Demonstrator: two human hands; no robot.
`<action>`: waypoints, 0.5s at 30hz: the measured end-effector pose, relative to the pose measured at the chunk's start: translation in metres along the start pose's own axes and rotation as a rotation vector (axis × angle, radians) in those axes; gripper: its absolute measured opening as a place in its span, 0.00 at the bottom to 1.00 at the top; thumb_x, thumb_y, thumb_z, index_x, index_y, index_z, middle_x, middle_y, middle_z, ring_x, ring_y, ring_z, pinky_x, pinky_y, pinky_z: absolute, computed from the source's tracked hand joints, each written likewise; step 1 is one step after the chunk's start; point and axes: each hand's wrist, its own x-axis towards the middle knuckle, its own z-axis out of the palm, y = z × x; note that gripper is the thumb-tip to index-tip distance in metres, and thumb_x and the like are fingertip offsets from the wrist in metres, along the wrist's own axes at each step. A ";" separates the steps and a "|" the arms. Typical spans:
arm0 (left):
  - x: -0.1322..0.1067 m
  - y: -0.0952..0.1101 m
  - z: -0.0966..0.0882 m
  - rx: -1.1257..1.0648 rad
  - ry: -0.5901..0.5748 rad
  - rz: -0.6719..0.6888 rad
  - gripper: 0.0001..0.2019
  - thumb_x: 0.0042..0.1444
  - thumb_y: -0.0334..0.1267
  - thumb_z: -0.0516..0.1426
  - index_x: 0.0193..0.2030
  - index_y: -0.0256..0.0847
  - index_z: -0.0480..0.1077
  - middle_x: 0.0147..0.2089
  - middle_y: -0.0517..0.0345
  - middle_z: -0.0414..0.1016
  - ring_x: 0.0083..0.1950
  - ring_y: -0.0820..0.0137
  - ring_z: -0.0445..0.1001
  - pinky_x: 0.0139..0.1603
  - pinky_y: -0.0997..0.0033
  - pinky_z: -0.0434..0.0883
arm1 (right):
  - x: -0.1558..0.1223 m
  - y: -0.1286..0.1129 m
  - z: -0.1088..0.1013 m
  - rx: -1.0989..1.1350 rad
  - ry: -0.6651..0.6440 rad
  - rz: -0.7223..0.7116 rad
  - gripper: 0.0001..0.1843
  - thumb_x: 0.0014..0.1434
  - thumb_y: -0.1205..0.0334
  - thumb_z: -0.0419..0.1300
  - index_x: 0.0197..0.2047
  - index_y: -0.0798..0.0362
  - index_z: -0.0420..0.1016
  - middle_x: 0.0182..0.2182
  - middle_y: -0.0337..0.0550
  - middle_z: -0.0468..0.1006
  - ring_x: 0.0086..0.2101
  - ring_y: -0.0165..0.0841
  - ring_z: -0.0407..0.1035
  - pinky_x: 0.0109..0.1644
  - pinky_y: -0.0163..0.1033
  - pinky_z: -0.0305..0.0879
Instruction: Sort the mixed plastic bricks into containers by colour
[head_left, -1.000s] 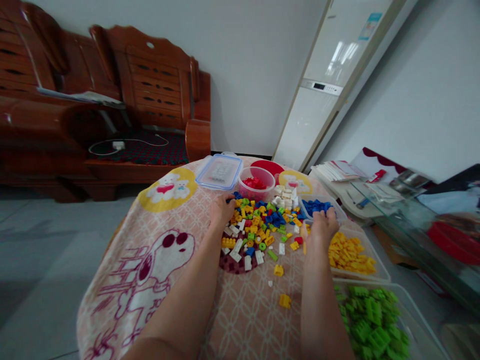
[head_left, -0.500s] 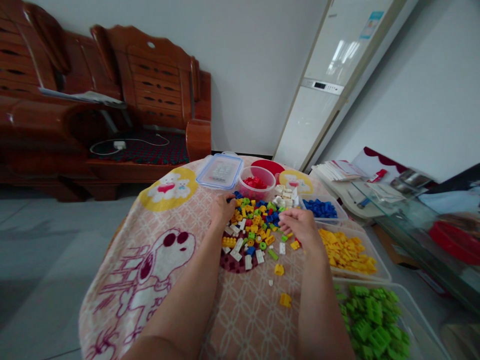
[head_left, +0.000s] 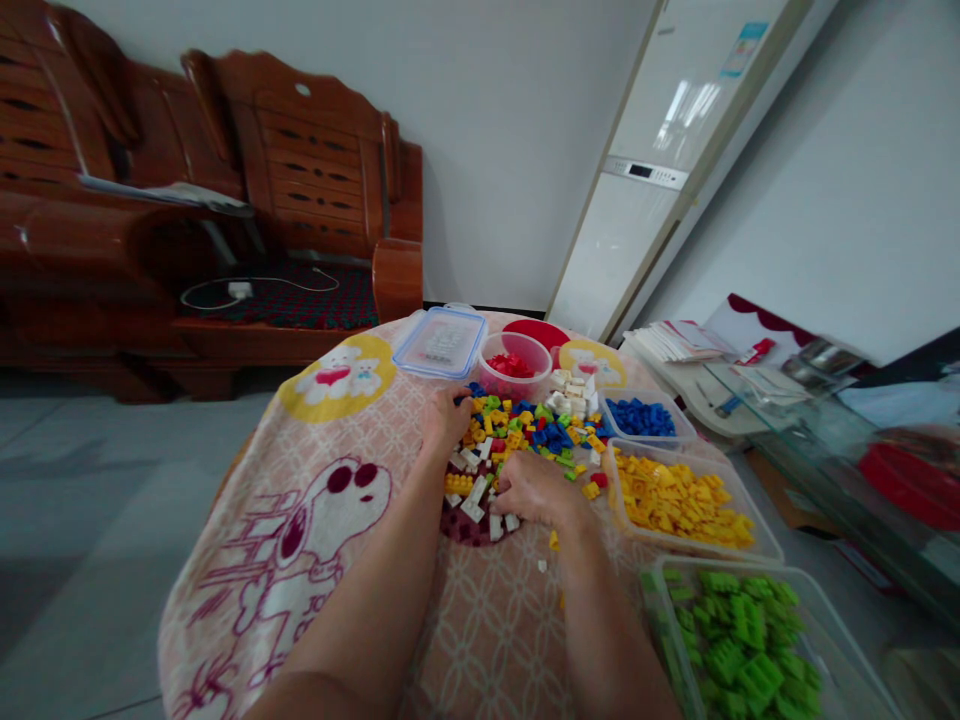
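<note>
A mixed pile of toy building bricks (head_left: 512,432) in yellow, white, blue, green and red lies on the cloth-covered round table. At its left edge rests my left hand (head_left: 448,415), fingers curled against the bricks; whatever they hold is hidden. My right hand (head_left: 534,487) reaches down into the near part of the pile, its bent fingers among white and yellow bricks. Its fingertips are pressed together, and the hand itself covers anything in them. A white brick (head_left: 474,498) lies just left of the right hand.
Clear boxes hold sorted bricks: a blue box (head_left: 684,437), a yellow box (head_left: 772,550) and a green box (head_left: 840,640) along the right. Behind the pile are a round tub (head_left: 544,378) of red bricks, white bricks (head_left: 574,393) and a box lid (head_left: 442,343). A glass table (head_left: 795,430) adjoins.
My right hand has moved left and toward me, from the pile's right side into its near part. My left hand has stayed in place.
</note>
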 end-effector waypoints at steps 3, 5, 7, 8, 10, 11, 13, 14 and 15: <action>0.001 -0.002 0.002 -0.013 0.004 0.002 0.18 0.58 0.37 0.54 0.51 0.42 0.78 0.51 0.52 0.80 0.51 0.62 0.77 0.55 0.65 0.70 | -0.001 0.008 0.002 0.127 0.013 -0.005 0.09 0.50 0.58 0.65 0.25 0.55 0.79 0.20 0.40 0.76 0.25 0.29 0.69 0.27 0.32 0.53; 0.002 -0.003 0.002 -0.020 0.006 0.003 0.17 0.58 0.38 0.54 0.51 0.42 0.78 0.51 0.52 0.80 0.52 0.62 0.77 0.55 0.65 0.70 | -0.004 0.017 0.002 0.295 -0.009 0.022 0.09 0.51 0.59 0.63 0.24 0.55 0.77 0.17 0.37 0.73 0.21 0.28 0.67 0.26 0.31 0.54; 0.001 -0.003 0.001 -0.014 0.007 0.002 0.17 0.58 0.38 0.54 0.51 0.43 0.78 0.51 0.52 0.80 0.51 0.61 0.77 0.55 0.64 0.70 | -0.008 0.026 0.000 0.467 -0.018 0.069 0.09 0.52 0.59 0.62 0.25 0.55 0.76 0.16 0.35 0.72 0.18 0.27 0.66 0.23 0.30 0.55; 0.001 -0.002 0.001 -0.011 0.006 0.003 0.17 0.58 0.38 0.54 0.51 0.43 0.78 0.51 0.52 0.80 0.51 0.61 0.77 0.55 0.64 0.70 | -0.010 0.030 -0.002 0.531 -0.002 0.094 0.09 0.52 0.59 0.62 0.25 0.55 0.76 0.15 0.35 0.71 0.17 0.27 0.65 0.22 0.30 0.56; 0.001 -0.001 0.000 -0.008 0.005 0.002 0.17 0.58 0.38 0.55 0.51 0.43 0.78 0.51 0.52 0.80 0.51 0.61 0.77 0.54 0.64 0.70 | -0.015 0.039 -0.006 0.620 0.058 0.127 0.10 0.53 0.57 0.62 0.28 0.55 0.76 0.15 0.34 0.71 0.15 0.26 0.64 0.20 0.30 0.56; 0.000 0.000 -0.001 -0.009 0.004 0.002 0.17 0.58 0.37 0.55 0.51 0.43 0.78 0.51 0.52 0.81 0.51 0.61 0.77 0.54 0.64 0.70 | -0.017 0.043 -0.007 0.651 0.083 0.132 0.10 0.54 0.56 0.61 0.29 0.55 0.77 0.14 0.34 0.71 0.15 0.26 0.64 0.20 0.29 0.56; 0.000 0.000 0.000 -0.015 0.003 0.000 0.16 0.58 0.37 0.55 0.50 0.42 0.78 0.50 0.52 0.81 0.50 0.61 0.77 0.54 0.64 0.70 | -0.021 0.051 -0.009 0.710 0.114 0.126 0.12 0.56 0.55 0.60 0.30 0.55 0.77 0.14 0.34 0.71 0.15 0.26 0.64 0.19 0.29 0.56; 0.000 0.000 0.000 -0.018 0.004 -0.004 0.16 0.58 0.37 0.55 0.50 0.43 0.78 0.50 0.52 0.81 0.50 0.61 0.77 0.53 0.64 0.70 | -0.022 0.054 -0.010 0.742 0.130 0.121 0.12 0.56 0.55 0.59 0.31 0.55 0.77 0.15 0.34 0.72 0.15 0.25 0.64 0.19 0.28 0.57; 0.001 -0.001 0.001 -0.021 0.004 -0.005 0.16 0.58 0.38 0.55 0.50 0.43 0.78 0.50 0.52 0.81 0.50 0.61 0.77 0.53 0.64 0.70 | -0.022 0.057 -0.010 0.777 0.153 0.119 0.12 0.56 0.54 0.60 0.31 0.55 0.76 0.15 0.34 0.72 0.15 0.25 0.65 0.19 0.28 0.57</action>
